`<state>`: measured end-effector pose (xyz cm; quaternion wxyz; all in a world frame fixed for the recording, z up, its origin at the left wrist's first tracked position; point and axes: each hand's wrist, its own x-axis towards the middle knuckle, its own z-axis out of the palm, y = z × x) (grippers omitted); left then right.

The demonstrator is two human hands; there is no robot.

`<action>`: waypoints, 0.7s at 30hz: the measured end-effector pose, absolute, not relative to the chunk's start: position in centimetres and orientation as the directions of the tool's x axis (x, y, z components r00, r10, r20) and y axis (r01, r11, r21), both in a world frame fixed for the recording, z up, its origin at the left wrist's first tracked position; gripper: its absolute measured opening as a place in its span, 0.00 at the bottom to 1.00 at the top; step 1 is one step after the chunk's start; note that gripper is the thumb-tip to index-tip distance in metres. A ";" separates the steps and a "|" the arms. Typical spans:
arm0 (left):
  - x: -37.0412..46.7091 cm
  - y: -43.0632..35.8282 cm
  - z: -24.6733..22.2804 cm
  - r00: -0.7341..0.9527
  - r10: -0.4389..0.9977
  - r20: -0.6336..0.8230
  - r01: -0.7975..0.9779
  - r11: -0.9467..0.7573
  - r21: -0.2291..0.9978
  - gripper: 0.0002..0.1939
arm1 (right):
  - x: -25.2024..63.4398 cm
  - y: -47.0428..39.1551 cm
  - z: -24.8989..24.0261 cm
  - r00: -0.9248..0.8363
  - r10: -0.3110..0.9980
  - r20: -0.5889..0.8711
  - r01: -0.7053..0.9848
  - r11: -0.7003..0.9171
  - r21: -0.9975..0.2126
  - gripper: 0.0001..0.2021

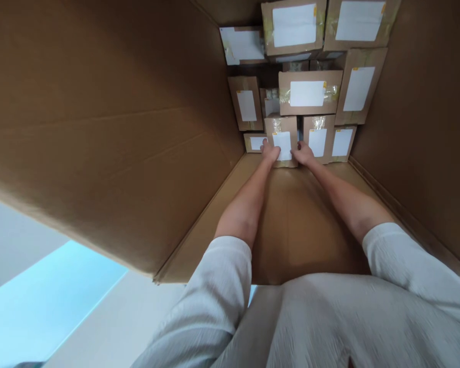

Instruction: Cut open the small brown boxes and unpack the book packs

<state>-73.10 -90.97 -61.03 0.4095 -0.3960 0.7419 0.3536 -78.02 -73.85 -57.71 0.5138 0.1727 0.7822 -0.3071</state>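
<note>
Both my arms reach deep into a large cardboard container. Between my hands stands a small taped cardboard box with a white label on its near face. My left hand is closed on its left side, the thumb on the front. On the opposite side my right hand grips the box's right edge, its fingers partly hidden in the gap. Close to my left hand lies a low labelled box. Just right of my right hand is another upright box.
Several more labelled boxes are stacked at the far end, including a wide one above the held box and a tall one at the right. High cardboard walls rise on both sides. Outside, a pale blue strip crosses the floor.
</note>
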 end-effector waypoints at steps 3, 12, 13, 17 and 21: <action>-73.1 -91.2 -59.3 -0.252 -0.385 -0.888 -0.934 0.337 0.119 0.53 | -78.1 -73.9 -57.3 -0.441 -0.079 -0.894 0.591 0.724 -0.356 0.25; -76.6 -91.9 -49.1 -0.254 -0.453 -0.855 -0.930 0.358 0.087 0.54 | -81.2 -73.7 -50.0 -0.449 -0.117 -0.886 0.510 0.781 -0.361 0.15; -77.0 -91.7 -47.6 -0.270 -0.452 -0.850 -0.923 0.372 0.096 0.53 | -81.7 -73.6 -48.5 -0.459 -0.125 -0.879 0.502 0.780 -0.374 0.14; -78.3 -90.4 -41.0 -0.361 -0.456 -0.814 -0.900 0.400 0.175 0.52 | -83.1 -72.6 -41.9 -0.533 -0.150 -0.833 0.501 0.737 -0.454 0.15; -78.6 -89.0 -34.4 -0.502 -0.469 -0.727 -0.848 0.433 0.305 0.50 | -83.5 -70.9 -34.8 -0.631 -0.161 -0.759 0.504 0.658 -0.559 0.17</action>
